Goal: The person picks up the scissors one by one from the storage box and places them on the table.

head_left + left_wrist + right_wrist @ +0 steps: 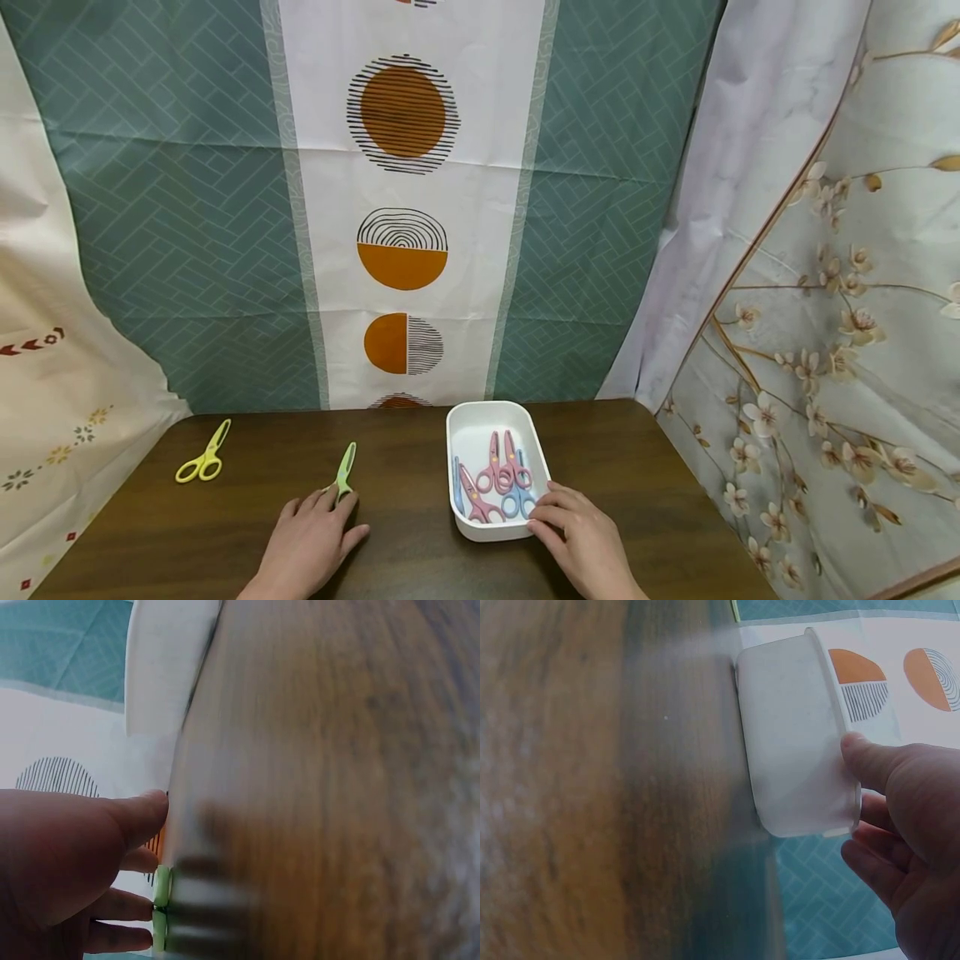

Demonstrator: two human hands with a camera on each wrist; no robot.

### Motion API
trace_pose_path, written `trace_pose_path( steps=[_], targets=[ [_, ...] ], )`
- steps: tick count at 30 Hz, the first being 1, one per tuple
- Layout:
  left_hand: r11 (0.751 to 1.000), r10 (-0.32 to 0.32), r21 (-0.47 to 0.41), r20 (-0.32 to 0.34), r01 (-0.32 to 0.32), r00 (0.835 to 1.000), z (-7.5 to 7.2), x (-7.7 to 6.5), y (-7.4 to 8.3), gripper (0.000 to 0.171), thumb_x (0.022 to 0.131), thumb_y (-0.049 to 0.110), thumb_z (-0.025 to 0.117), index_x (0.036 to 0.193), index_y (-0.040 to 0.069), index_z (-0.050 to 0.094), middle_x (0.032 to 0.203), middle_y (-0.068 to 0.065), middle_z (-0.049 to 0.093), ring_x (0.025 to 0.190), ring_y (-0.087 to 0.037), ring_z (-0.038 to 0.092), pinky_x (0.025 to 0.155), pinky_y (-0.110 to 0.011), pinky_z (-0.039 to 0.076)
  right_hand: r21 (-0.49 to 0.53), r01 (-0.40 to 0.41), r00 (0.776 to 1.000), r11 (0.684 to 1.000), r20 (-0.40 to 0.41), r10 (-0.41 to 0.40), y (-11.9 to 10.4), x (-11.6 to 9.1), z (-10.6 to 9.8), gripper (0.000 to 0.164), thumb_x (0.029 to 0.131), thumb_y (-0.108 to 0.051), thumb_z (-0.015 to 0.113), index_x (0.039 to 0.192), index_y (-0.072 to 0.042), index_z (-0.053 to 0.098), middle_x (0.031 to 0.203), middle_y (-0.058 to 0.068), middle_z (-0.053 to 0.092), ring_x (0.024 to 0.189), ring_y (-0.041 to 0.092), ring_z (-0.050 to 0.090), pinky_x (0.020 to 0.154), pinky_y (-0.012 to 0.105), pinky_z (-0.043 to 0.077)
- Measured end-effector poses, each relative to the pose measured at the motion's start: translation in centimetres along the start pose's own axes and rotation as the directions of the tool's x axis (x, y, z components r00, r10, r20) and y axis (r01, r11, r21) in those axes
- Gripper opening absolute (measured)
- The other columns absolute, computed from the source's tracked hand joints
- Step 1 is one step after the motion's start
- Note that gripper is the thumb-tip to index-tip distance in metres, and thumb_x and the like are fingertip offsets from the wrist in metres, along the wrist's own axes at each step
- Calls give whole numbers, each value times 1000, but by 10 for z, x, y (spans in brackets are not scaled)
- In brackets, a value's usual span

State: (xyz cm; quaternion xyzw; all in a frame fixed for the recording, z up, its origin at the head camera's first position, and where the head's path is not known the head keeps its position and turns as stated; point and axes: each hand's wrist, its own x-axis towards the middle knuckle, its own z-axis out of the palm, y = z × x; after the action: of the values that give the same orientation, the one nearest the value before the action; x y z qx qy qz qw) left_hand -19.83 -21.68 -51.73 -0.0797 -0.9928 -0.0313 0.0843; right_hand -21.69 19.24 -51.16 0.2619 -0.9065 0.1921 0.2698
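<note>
Fingertips of my left hand (308, 537) rest on the handle end of a pair of light green scissors (346, 468), hiding most of its loops; the blade end points away. In the left wrist view, the straight fingers of the left hand (71, 862) touch the green scissors (160, 904). My right hand (579, 533) grips the near right corner of a white plastic box (495, 533). In the right wrist view, the thumb of this hand (922, 802) lies against the box's (799, 742) wall by the rim, fingers round the side. Pink scissors (476, 498) and blue scissors (517, 498) lie inside.
Yellow scissors (204, 457) lie at the far left of the dark wooden table (405, 533). A patterned green and white curtain (480, 250) hangs right behind the table's back edge. Flowered cloth (810, 400) hangs along the right side, and cream cloth (67, 350) along the left.
</note>
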Motion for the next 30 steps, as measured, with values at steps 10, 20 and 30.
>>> trace_pose_path(
  steps=[10,20,30],
  targets=[
    [1000,-9,0,-16,9,1000,3,1,-1,49,102,51,76,132,12,75,134,-23,72,122,-45,69,98,-73,49,15,-19,999,1000,28,19,1,0,1,6,92,-34,91,93,-32,85,107,-20,73,129,17,70,95,45,62],
    [1000,-22,1,-56,22,998,3,4,-9,50,101,47,79,133,8,75,136,-25,70,123,-47,69,97,-74,50,11,-10,1000,1000,20,10,3,-1,2,6,93,-34,91,93,-32,84,107,-21,72,129,18,70,95,44,63],
    [1000,-8,11,-102,9,995,6,6,-20,47,101,42,80,130,6,76,133,-25,71,120,-47,70,97,-73,52,19,-36,998,999,50,35,1,0,0,7,93,-33,91,93,-32,85,108,-20,73,130,18,69,97,46,62]
  ],
)
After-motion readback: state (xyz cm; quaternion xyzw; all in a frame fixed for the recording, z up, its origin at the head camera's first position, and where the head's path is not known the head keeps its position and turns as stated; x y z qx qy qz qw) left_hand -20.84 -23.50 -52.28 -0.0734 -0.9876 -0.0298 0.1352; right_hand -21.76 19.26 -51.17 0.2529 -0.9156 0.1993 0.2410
